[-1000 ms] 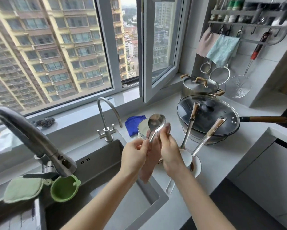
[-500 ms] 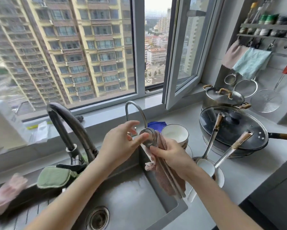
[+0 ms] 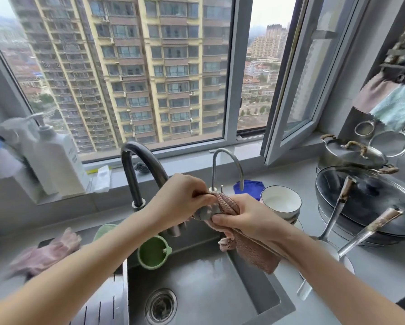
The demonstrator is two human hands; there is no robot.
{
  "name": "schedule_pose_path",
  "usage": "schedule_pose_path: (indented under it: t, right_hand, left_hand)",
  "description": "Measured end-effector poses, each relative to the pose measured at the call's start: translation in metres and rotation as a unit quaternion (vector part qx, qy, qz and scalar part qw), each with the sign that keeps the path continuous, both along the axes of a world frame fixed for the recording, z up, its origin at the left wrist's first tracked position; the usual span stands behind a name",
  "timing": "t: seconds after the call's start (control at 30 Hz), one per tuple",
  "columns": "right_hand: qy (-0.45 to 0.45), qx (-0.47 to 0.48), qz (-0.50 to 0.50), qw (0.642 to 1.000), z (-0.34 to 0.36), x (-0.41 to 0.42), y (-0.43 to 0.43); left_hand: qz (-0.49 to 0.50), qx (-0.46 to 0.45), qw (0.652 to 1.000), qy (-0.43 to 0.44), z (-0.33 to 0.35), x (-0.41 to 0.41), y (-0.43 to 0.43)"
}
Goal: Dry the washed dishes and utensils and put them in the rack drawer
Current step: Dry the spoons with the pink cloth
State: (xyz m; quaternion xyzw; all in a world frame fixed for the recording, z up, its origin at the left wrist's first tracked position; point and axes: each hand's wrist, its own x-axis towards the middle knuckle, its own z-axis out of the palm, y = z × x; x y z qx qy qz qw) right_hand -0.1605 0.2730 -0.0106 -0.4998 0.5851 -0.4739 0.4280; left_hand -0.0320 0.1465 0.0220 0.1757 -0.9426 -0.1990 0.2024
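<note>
A steel ladle (image 3: pixel 204 211) is held above the sink, its bowl partly wrapped in a pink knitted cloth (image 3: pixel 248 249). My left hand (image 3: pixel 178 200) pinches the cloth's upper edge over the bowl. My right hand (image 3: pixel 246 218) grips the cloth together with the ladle's handle, which runs under my wrist. White bowls (image 3: pixel 280 202) are stacked on the counter to the right, beside two more ladles (image 3: pixel 333 219) resting in a white dish (image 3: pixel 348 263). No rack drawer is in view.
The sink basin (image 3: pixel 262 299) lies below my hands, with a dark tap (image 3: pixel 140 170) and a slim steel tap (image 3: pixel 227 165) behind. A lidded wok (image 3: pixel 370 202) and pot (image 3: pixel 354 156) stand right. Pink gloves (image 3: pixel 44 252), a green funnel (image 3: pixel 153 253) and soap bottles (image 3: pixel 56 160) sit left.
The ladle has dropped from upright to level over the sink, and the cloth now covers more of its bowl. My left fingers have gone from touching the bowl to pinching the cloth. The view turned left.
</note>
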Motion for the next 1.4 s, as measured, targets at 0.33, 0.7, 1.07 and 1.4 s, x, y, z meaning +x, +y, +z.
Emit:
schedule_pose_path:
  t: [0.33,0.7,1.07,1.4]
  right_hand:
    - [0.028,-0.016,0.026,0.999,0.036,0.002,-0.017]
    - [0.105,-0.065,0.044,0.991,0.109,0.069,-0.124]
    - [0.120,-0.065,0.116,0.984,0.113,0.204,-0.248]
    - [0.150,-0.055,0.171,0.972,0.101,0.282,-0.302]
  left_hand:
    - [0.065,-0.054,0.983,0.161,0.039,0.064,-0.055]
    - [0.164,0.118,0.960,0.193,0.078,0.186,-0.118]
    - [0.471,-0.155,0.814,0.302,0.130,0.397,-0.195]
    - [0.525,-0.436,0.720,0.124,0.179,0.471,-0.255]
